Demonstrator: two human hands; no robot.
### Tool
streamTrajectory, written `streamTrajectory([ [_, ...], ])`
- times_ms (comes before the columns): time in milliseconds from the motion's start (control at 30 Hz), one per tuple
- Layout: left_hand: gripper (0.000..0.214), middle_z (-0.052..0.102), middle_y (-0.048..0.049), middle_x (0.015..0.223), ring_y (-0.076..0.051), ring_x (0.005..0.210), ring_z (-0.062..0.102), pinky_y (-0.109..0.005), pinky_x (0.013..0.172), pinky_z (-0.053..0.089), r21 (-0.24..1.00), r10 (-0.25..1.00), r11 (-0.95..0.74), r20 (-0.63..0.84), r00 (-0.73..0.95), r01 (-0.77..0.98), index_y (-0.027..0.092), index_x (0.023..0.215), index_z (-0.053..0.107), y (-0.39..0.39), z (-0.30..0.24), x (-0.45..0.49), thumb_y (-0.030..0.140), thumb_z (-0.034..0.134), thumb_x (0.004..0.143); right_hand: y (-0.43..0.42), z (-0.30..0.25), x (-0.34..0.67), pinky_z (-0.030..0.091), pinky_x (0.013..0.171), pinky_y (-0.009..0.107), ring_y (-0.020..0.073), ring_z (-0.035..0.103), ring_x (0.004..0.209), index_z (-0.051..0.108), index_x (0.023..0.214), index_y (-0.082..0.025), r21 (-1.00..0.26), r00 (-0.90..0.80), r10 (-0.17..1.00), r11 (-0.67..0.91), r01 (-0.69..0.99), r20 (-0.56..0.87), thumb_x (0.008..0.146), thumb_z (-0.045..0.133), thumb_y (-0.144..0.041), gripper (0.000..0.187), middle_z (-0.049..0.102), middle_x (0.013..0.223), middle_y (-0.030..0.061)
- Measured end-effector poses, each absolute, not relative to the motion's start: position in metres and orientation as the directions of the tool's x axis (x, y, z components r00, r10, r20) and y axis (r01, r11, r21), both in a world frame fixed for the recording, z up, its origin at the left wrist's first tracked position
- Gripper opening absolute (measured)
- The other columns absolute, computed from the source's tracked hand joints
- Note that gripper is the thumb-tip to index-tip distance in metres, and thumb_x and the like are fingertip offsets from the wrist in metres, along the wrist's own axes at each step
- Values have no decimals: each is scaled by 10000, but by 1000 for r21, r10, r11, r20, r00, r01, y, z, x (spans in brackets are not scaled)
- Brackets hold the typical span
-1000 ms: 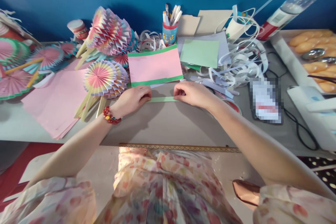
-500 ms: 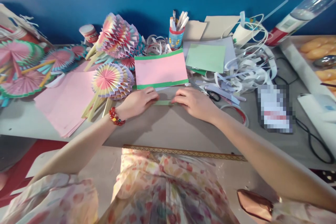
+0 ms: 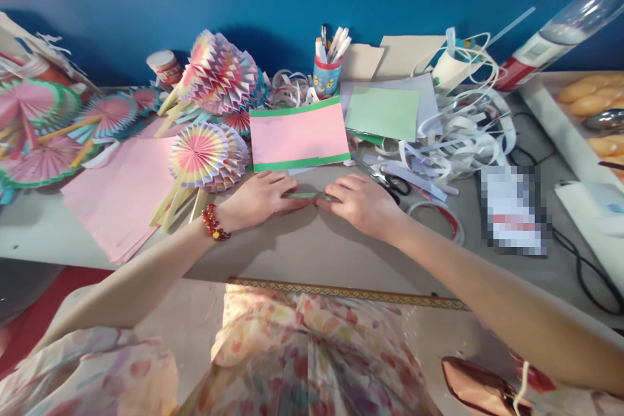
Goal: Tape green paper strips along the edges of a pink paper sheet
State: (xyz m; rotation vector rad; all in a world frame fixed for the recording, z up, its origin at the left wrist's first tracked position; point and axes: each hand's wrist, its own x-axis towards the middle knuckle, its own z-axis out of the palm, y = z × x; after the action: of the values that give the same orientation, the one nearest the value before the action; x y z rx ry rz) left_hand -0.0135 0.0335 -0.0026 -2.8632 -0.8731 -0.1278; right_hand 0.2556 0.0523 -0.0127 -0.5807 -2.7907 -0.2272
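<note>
Between my hands lies a narrow green paper strip (image 3: 307,195), seen almost edge-on close to the table top. My left hand (image 3: 260,197), with a red bead bracelet at the wrist, pinches its left end. The right end is pinched by my right hand (image 3: 363,201). Fingers cover both ends of the strip. Just beyond my fingertips lies a pink sheet (image 3: 299,136) with green borders along its long edges. Scissors (image 3: 390,182) with dark handles and a roll of tape (image 3: 451,221) are to the right of my right hand.
Pleated paper fans (image 3: 207,153) and pink sheets (image 3: 127,188) lie on the left. Behind stand a pen cup (image 3: 326,76) and green paper (image 3: 383,112). Curled white strips (image 3: 468,130), a pixelated item (image 3: 514,208), a bottle (image 3: 546,45) and a tray (image 3: 560,130) are on the right.
My thumbs have come under the near side of the green strip, which now shows thinner and more edge-on. The whole view has shifted slightly.
</note>
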Motion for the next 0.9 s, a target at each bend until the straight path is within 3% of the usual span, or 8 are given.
streamTrajectory([
  [200,328,644,-58,1044,-221,978,573,-348,826,435,-152,558,-805,134,819,574,329,1311,588,24,4,-4,246,478,1012,41,-7,249,344,738,353,207,520,873,709,1000,-166,163,-886,371,891,424,276,1018,438,-175,272,674,906,51],
  [367,305,662,-70,1221,-241,1089,581,-408,926,440,-63,666,-733,141,733,677,238,1244,645,2,0,-18,196,459,1007,31,-6,269,387,783,357,218,548,912,710,1034,-167,155,-854,435,859,489,285,1001,434,-149,279,703,1004,58],
  [600,389,581,-28,1406,-230,1304,487,-465,1135,312,95,753,-656,145,641,749,218,1338,586,-24,-5,-38,142,424,992,17,-15,296,444,881,380,239,557,1051,666,1186,-130,51,-768,573,791,609,287,931,440,-35,354,684,1225,72],
  [767,450,559,-47,1427,-223,1350,444,-454,1141,322,172,761,-649,140,634,741,220,1408,515,-24,-9,-43,135,417,977,16,-18,294,475,896,382,237,564,1072,669,1192,-160,-76,-723,621,772,631,304,894,441,-1,408,684,1233,57],
  [900,501,581,-99,1391,-236,1304,487,-450,1122,361,213,797,-604,139,588,768,189,1481,410,-24,-11,-44,280,475,993,16,-19,294,498,910,403,237,572,1080,674,1195,-190,-143,-697,656,750,646,289,884,426,6,444,681,1237,64],
])
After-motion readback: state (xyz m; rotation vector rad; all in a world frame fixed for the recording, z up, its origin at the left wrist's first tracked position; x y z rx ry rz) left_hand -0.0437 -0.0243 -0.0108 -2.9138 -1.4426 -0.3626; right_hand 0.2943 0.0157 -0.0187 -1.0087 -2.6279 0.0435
